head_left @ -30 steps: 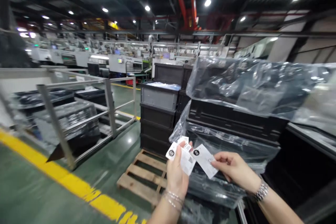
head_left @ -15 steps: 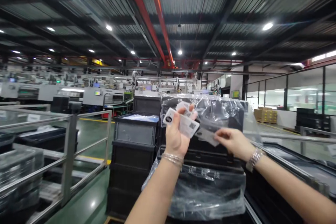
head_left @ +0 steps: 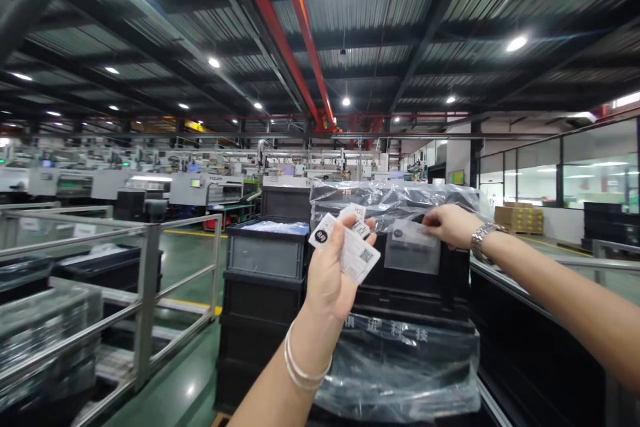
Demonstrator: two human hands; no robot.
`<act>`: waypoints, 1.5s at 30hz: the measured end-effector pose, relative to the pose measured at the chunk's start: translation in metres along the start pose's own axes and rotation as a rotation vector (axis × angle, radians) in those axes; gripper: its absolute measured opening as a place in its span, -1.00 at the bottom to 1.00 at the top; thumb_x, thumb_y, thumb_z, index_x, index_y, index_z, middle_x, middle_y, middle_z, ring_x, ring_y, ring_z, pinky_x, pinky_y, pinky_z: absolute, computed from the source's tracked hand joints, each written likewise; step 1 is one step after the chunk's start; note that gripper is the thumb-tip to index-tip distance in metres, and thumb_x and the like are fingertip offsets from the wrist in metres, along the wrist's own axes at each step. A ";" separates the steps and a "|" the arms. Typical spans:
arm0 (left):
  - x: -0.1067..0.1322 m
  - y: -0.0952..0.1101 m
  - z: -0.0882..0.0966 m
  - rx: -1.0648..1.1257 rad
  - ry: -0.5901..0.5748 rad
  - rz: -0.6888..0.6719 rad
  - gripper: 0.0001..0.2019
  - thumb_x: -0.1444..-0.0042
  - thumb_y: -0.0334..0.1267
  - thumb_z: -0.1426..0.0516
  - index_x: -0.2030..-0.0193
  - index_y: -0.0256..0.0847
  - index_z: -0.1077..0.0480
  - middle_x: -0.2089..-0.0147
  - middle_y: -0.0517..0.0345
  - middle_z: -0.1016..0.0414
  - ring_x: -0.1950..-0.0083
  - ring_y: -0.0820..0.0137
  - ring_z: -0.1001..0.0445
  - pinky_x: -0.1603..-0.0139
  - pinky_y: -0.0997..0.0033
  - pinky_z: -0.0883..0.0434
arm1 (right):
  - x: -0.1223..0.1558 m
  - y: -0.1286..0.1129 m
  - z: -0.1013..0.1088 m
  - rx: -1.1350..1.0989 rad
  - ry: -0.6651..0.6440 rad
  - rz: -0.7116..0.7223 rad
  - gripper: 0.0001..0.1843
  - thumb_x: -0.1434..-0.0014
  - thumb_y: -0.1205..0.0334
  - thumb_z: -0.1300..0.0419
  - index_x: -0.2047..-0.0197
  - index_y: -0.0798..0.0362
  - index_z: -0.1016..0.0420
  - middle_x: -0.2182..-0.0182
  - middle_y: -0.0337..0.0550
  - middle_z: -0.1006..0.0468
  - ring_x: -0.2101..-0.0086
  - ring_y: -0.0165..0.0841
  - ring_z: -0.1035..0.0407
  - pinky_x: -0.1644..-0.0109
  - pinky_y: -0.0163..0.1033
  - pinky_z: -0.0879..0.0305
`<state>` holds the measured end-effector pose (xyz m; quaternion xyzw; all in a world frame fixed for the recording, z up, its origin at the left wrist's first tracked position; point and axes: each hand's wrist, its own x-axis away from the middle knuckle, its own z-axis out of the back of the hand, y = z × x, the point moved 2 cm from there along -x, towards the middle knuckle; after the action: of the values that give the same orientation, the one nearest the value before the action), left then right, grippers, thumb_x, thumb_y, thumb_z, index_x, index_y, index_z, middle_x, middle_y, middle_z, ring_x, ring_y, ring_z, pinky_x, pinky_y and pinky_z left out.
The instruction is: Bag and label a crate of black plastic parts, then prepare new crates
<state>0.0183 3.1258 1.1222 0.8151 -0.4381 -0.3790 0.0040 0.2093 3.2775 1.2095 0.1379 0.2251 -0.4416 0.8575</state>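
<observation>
My left hand is closed on white printed cards, fanned between thumb and fingers; one shows a black round mark and a square code. Out in front, my right hand pinches the edge of another card. That card lies at the upper part of a translucent label pocket on the front of a black crate. Whether the card is inside the pocket or in front of it, I cannot tell. Clear plastic film is bunched along the crate's top, just above my right hand.
Lower down, more plastic film drapes over a black crate. A stack of black crates with a grey one on it stands to the left. Metal railing runs along the left; a rail crosses at right.
My right hand has moved up and slightly right with its card, which now overlaps the pocket's upper part. The plastic film sits higher, baring the pocket. The left hand still holds its cards.
</observation>
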 end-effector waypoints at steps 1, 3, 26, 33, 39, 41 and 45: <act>0.005 -0.003 0.009 -0.016 0.054 0.021 -0.80 -0.18 -0.22 -0.12 0.22 -0.28 -0.50 0.01 -0.01 -0.54 -0.05 0.16 -0.49 -0.20 -0.04 -0.33 | 0.000 -0.003 -0.002 -0.003 -0.052 0.011 -0.81 -0.10 0.18 -0.10 0.34 0.03 -0.53 0.59 -0.27 -0.52 0.67 -0.45 -0.36 0.47 -0.35 -0.26; 0.016 -0.009 0.028 -0.042 0.161 0.057 -0.80 -0.16 -0.22 -0.13 0.21 -0.29 -0.50 -0.02 -0.03 -0.52 -0.04 0.15 -0.49 -0.19 -0.02 -0.35 | -0.002 -0.008 -0.007 0.010 -0.124 0.028 -0.82 -0.07 0.22 -0.12 0.36 0.03 -0.55 0.62 -0.28 -0.50 0.68 -0.45 -0.36 0.49 -0.37 -0.25; 0.138 -0.077 0.213 -0.046 0.628 0.293 -0.75 -0.09 -0.17 -0.20 0.15 -0.28 -0.51 0.04 -0.08 -0.56 0.04 0.25 -0.54 -0.10 0.28 -0.41 | 0.121 -0.123 -0.173 -0.472 -0.066 0.222 -0.73 -0.19 0.04 -0.07 0.39 -0.04 -0.50 0.43 -0.21 -0.50 0.41 -0.39 -0.33 0.34 -0.29 -0.17; 0.202 -0.089 0.239 -0.012 0.760 0.470 -0.73 -0.05 -0.18 -0.23 0.13 -0.26 -0.52 0.09 -0.06 -0.58 0.05 0.22 -0.54 -0.06 0.30 -0.41 | 0.179 -0.166 -0.297 -1.044 -0.378 -0.106 -0.77 -0.12 0.06 -0.14 0.42 0.04 -0.37 0.53 -0.26 -0.48 0.51 -0.43 -0.32 0.45 -0.34 -0.15; 0.215 -0.086 0.258 -0.002 0.775 0.441 -0.66 -0.01 -0.14 -0.25 0.09 -0.26 -0.50 0.04 -0.09 -0.55 0.02 0.18 -0.52 -0.08 0.26 -0.38 | 0.190 -0.173 -0.339 -1.225 -0.463 -0.208 -0.66 -0.10 -0.06 -0.16 0.43 0.06 -0.36 0.57 -0.22 -0.50 0.55 -0.42 -0.32 0.49 -0.34 -0.15; 0.215 -0.087 0.262 0.000 0.780 0.428 -0.65 0.00 -0.13 -0.26 0.10 -0.26 -0.50 0.04 -0.09 -0.55 0.03 0.19 -0.52 -0.07 0.25 -0.38 | 0.190 -0.173 -0.340 -1.200 -0.495 -0.196 -0.63 -0.14 -0.09 -0.10 0.41 0.08 -0.39 0.55 -0.20 -0.51 0.58 -0.44 -0.29 0.51 -0.33 -0.14; 0.216 -0.092 0.270 -0.023 0.820 0.432 -0.69 -0.03 -0.15 -0.25 0.11 -0.27 -0.50 0.15 -0.04 -0.58 0.18 0.30 -0.55 0.00 0.30 -0.42 | 0.191 -0.170 -0.336 -1.139 -0.516 -0.143 -0.56 -0.19 -0.12 -0.02 0.47 0.06 -0.40 0.65 -0.29 -0.39 0.62 -0.45 -0.24 0.51 -0.32 -0.14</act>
<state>-0.0131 3.1158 0.7662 0.7877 -0.5558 -0.0208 0.2649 0.0788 3.1937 0.8172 -0.4667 0.2196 -0.3278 0.7915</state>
